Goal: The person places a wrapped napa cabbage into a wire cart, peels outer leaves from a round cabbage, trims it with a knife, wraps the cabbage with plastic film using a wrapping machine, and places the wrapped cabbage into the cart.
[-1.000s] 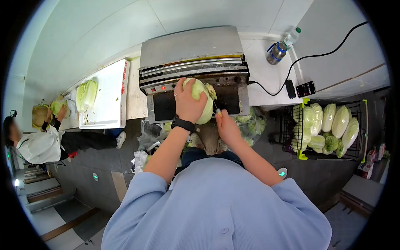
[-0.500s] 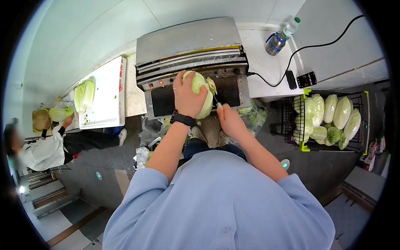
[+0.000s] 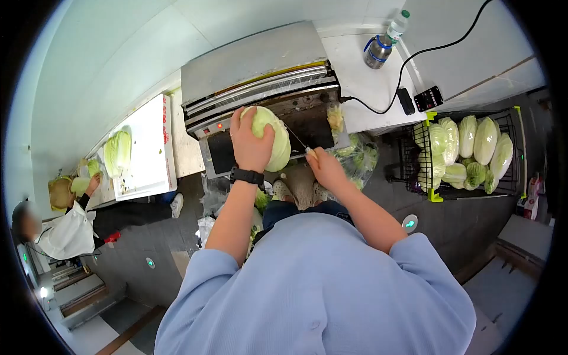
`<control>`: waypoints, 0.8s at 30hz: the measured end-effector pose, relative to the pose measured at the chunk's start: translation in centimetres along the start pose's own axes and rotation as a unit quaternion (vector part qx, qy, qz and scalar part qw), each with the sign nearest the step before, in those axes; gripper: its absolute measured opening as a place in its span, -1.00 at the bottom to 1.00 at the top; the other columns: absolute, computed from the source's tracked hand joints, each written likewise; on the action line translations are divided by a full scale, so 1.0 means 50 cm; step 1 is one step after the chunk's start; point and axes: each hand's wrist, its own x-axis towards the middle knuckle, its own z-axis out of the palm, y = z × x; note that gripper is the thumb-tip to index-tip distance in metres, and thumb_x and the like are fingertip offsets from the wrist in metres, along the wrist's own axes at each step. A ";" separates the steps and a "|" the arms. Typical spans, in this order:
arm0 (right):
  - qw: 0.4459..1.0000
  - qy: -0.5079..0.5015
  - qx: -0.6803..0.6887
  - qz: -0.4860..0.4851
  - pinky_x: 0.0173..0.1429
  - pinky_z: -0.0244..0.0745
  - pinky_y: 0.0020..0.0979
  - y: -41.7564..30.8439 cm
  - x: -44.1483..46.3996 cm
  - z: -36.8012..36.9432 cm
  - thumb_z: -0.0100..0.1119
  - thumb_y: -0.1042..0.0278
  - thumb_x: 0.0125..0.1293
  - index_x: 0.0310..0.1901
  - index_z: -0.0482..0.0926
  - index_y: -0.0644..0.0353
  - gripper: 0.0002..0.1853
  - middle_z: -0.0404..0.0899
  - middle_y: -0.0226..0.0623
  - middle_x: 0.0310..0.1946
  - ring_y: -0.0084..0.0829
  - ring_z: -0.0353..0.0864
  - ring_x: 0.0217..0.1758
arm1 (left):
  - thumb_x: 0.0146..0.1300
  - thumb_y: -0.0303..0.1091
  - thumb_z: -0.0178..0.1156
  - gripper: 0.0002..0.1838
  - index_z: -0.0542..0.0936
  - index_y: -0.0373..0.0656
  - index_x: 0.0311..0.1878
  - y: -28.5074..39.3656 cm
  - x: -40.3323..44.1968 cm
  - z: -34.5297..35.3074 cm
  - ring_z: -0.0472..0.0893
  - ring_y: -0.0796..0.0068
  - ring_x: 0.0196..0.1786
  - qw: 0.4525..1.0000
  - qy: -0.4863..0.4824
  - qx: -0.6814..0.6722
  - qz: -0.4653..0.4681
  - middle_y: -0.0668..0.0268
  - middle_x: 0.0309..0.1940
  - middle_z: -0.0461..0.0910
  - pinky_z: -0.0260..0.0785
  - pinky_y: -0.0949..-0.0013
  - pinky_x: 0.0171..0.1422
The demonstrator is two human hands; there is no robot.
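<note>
My left hand (image 3: 250,144) is wrapped over a pale green napa cabbage (image 3: 277,141), holding it at the front of the film wrapping machine (image 3: 251,56). In my right hand (image 3: 329,173) is a knife (image 3: 298,139) with a thin blade and a light handle. Its blade points up and left toward the cabbage's right end; whether it touches the cabbage I cannot tell. A cut-off cabbage piece (image 3: 335,118) lies on the machine's right edge, apart from the knife.
Wrapped cabbages (image 3: 486,141) fill a black wire cart (image 3: 513,168) at right. A steel bottle (image 3: 377,54), phone (image 3: 428,98) and black cord (image 3: 408,64) are on the counter. Cabbages (image 3: 122,149) lie on a white board (image 3: 149,142) at left, near another person (image 3: 68,234). Bagged greens (image 3: 358,157) sit below.
The piece at the cabbage's right end has come off and now lies farther right on the machine. The knife blade shows more fully. The whole view has shifted slightly.
</note>
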 end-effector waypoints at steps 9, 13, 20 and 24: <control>0.944 0.303 -0.134 0.015 -0.08 0.59 -0.01 0.240 0.146 -0.247 0.07 0.34 0.43 0.38 0.37 0.23 -0.49 0.44 0.07 0.00 0.15 0.60 -0.10 | 0.13 -0.31 0.31 -0.46 0.58 -0.22 0.22 0.005 -0.001 -0.006 0.42 -0.09 0.35 1.000 -0.014 -0.012 -0.007 0.00 0.34 0.38 0.30 0.05 0.44; 0.945 0.291 -0.146 -0.004 0.13 0.56 -0.01 0.334 0.312 -0.289 0.19 0.29 0.39 0.38 0.41 0.18 -0.46 0.49 0.09 0.10 0.12 0.59 0.08 | 0.14 -0.32 0.31 -0.46 0.57 -0.22 0.23 0.005 -0.002 -0.010 0.41 -0.09 0.36 1.000 -0.008 -0.009 -0.008 0.00 0.34 0.37 0.29 0.05 0.45; 0.922 0.358 0.147 -0.023 0.08 0.57 -0.37 0.233 0.107 -0.225 0.15 0.27 0.50 0.26 0.50 0.22 -0.62 0.57 -0.13 0.09 -0.34 0.62 0.01 | 0.19 -0.35 0.27 -0.47 0.56 -0.19 0.27 0.042 -0.011 -0.005 0.38 -0.05 0.41 0.998 -0.049 0.033 0.025 0.02 0.40 0.33 0.26 0.04 0.48; 0.940 0.061 0.332 -0.051 0.36 0.46 -0.11 -0.014 -0.032 -0.121 0.52 0.09 0.19 0.57 0.11 0.05 0.00 0.18 -0.06 0.51 -0.10 0.37 0.45 | 0.24 -0.19 0.32 -0.35 0.46 -0.16 0.39 0.099 -0.018 0.030 0.26 -0.11 0.50 0.988 -0.077 0.052 0.125 -0.05 0.48 0.22 0.14 -0.01 0.55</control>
